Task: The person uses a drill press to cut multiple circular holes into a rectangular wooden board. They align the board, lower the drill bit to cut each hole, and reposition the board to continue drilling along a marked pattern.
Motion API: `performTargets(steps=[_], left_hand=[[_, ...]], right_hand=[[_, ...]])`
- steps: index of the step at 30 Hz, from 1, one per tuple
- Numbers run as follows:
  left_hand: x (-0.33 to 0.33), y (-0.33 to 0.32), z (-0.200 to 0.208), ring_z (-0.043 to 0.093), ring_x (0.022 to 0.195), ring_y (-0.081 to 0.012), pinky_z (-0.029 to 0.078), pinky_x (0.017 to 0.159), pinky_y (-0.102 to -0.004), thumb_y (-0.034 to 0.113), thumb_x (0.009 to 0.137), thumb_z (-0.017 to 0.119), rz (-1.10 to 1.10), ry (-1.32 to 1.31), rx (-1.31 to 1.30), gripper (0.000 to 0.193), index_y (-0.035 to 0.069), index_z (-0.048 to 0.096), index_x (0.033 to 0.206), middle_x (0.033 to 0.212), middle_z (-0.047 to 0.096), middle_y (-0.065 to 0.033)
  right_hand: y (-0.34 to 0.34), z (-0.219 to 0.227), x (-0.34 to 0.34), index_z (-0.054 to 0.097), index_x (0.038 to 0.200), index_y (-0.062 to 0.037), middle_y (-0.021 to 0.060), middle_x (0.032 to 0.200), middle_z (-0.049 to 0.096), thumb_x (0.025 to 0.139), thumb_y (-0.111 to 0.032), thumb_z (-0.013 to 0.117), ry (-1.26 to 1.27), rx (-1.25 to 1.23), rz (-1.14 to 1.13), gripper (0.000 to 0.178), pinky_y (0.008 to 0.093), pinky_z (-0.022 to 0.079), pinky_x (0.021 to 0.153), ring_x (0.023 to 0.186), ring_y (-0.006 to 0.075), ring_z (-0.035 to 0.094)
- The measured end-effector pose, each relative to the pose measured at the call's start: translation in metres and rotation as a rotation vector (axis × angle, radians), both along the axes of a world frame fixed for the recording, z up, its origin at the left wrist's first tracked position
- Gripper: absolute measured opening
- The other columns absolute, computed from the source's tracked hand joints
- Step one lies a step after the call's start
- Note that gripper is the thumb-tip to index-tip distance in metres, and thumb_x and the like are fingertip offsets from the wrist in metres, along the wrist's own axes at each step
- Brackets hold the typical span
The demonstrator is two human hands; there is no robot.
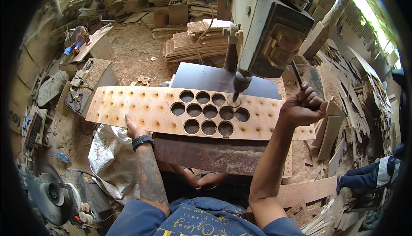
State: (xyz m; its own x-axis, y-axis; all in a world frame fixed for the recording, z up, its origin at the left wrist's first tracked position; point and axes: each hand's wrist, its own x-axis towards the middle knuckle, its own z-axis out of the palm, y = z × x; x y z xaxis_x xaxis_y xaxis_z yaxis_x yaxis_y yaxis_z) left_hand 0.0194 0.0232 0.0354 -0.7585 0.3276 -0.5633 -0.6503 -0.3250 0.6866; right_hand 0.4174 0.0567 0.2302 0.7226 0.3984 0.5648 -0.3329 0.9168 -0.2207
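A long pale plywood board (128,101) lies across the drill press table (206,152). Several round holes are cut through its middle, and rows of small dark-edged marks dot both ends. My left hand (136,128) grips the board's near edge left of the holes, thumb on top and the other fingers hidden below. Raised at the right, my right hand (304,105) has its fingers curled round the end of the black feed lever (296,74). Under the drill chuck (242,83), a round hole saw (234,99) meets the board beside the upper row of holes; whether it turns is unclear.
The drill press head (268,30) looms over the board's far right. Behind the board lies a dark flat sheet (206,76), with stacked wood panels (189,47) beyond. A white sack (105,152) and a fan (53,193) are at left. Scrap strips (352,94) lean at right.
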Motion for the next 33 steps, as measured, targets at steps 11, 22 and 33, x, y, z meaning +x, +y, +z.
performTargets(steps=[11, 22, 33], left_hand=[[0.000, 0.000, -0.005, 0.064, 0.095, -0.0326, 0.056, 0.080, -0.0485, 0.040, 0.086, 0.064, -0.032, 0.057, 0.053, 0.061, -0.007, 0.051, 0.123, 0.117, 0.059, -0.0164], [-0.012, -0.007, -0.008, 0.062, 0.101, -0.0303, 0.055, 0.083, -0.0465, 0.038, 0.092, 0.058, -0.286, 0.067, 0.079, 0.055, -0.003, 0.048, 0.128, 0.123, 0.057, -0.0161], [-0.201, -0.003, -0.076, 0.063, 0.098, -0.0310, 0.054, 0.083, -0.0474, 0.039, 0.091, 0.059, -0.268, 0.218, 0.096, 0.051, 0.004, 0.051, 0.127, 0.117, 0.061, -0.0135]], right_hand=[[-0.002, 0.038, -0.009, 0.017, 0.056, -0.0159, -0.0022, 0.051, 0.012, 0.095, -0.028, 0.035, 0.033, -0.099, -0.065, 0.044, 0.0333, 0.033, 0.062, 0.049, 0.0133, 0.012], [0.076, 0.161, 0.025, 0.037, 0.069, -0.0135, -0.0037, 0.053, 0.019, 0.092, -0.023, 0.048, -0.449, -0.422, -0.082, 0.027, 0.0292, 0.022, 0.041, 0.042, 0.0103, 0.021], [0.175, 0.198, 0.047, 0.055, 0.081, -0.0026, 0.0066, 0.061, 0.050, 0.081, -0.032, 0.058, -0.618, -0.927, -0.226, 0.030, 0.0283, 0.041, 0.042, 0.045, 0.0149, 0.046]])
